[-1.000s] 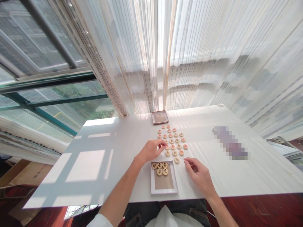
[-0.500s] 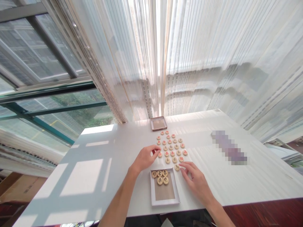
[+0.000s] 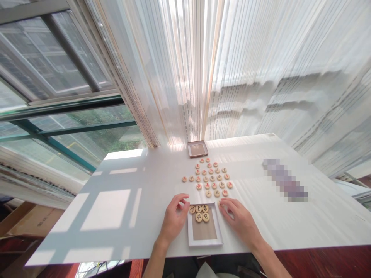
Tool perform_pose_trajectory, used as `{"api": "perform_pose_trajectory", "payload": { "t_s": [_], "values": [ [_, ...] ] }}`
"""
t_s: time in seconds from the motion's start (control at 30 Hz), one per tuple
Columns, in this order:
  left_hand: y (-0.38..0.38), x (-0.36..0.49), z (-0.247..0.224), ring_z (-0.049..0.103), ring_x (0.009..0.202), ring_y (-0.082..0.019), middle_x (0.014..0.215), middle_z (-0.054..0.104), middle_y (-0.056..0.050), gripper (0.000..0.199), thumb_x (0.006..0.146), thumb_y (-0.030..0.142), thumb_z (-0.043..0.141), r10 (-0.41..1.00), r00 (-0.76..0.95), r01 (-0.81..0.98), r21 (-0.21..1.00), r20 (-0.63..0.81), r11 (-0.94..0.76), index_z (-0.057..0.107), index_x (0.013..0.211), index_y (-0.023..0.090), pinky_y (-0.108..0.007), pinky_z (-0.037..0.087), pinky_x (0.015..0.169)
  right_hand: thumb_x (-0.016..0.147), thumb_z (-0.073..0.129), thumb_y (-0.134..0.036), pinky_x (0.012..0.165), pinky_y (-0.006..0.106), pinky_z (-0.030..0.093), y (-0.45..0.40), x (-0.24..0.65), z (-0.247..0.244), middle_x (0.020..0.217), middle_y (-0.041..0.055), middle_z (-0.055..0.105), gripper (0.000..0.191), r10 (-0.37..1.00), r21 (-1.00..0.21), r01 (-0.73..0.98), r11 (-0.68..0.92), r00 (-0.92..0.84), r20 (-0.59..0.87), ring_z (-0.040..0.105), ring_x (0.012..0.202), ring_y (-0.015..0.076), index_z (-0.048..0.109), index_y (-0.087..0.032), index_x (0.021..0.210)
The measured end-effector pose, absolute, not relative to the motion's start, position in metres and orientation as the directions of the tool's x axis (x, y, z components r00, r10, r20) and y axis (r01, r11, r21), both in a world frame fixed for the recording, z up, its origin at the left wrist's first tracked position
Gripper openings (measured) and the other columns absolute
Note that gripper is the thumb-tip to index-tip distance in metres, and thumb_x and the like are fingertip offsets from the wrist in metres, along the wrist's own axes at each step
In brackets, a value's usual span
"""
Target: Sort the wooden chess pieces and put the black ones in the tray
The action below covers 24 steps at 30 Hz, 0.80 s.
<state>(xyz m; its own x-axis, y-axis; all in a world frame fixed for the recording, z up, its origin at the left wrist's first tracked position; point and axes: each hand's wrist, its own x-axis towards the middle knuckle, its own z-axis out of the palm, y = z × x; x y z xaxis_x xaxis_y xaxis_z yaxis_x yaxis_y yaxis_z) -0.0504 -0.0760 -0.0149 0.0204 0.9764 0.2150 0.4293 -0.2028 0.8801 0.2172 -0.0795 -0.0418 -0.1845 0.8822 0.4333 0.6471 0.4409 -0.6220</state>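
A shallow white-rimmed box [image 3: 190, 233] lies before me, with several round Chinese chess pieces bearing black characters [image 3: 198, 217] in its far end. At the box's far right corner, my right hand [image 3: 240, 222] has its thumb and fingertips closed about a chess piece [image 3: 220, 203], which is mostly hidden. My left hand [image 3: 174, 217] is beside the box's left rim, fingers bent and thumb apart from them, with nothing visible in it. Beyond the box, loose wooden chess pieces [image 3: 212, 178] lie face up in rough rows, some marked red and some black.
A second shallow box part [image 3: 198, 148] sits at the far edge of the white table [image 3: 116, 220]. On the right lies a pixelated, elongated object [image 3: 285, 180]. Pale curtains [image 3: 246, 69] hang behind the table, and a window [image 3: 58, 77] is at the left.
My left hand has drawn back from the loose pieces to the box's left side. My right fingers have closed over the piece they were beside. The view has shifted slightly.
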Motion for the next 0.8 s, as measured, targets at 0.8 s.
{"api": "perform_pose_trajectory", "payload": {
  "t_s": [0.8],
  "values": [
    [-0.092, -0.045, -0.019, 0.064, 0.079, -0.017, 0.106, 0.066, -0.006, 0.018, 0.095, 0.031, 0.053, 0.959, 0.066, 0.538, 0.799, 0.277, -0.268, 0.064, 0.106, 0.023, -0.033, 0.056, 0.079, 0.095, 0.057, -0.039, 0.086, 0.036, 0.061, -0.090, 0.193, -0.031, 0.119, 0.0100, 0.062, 0.030, 0.967, -0.925, 0.291, 0.244, -0.005, 0.253, 0.066, 0.100, 0.0223, 0.066, -0.025, 0.120]
  ]
}}
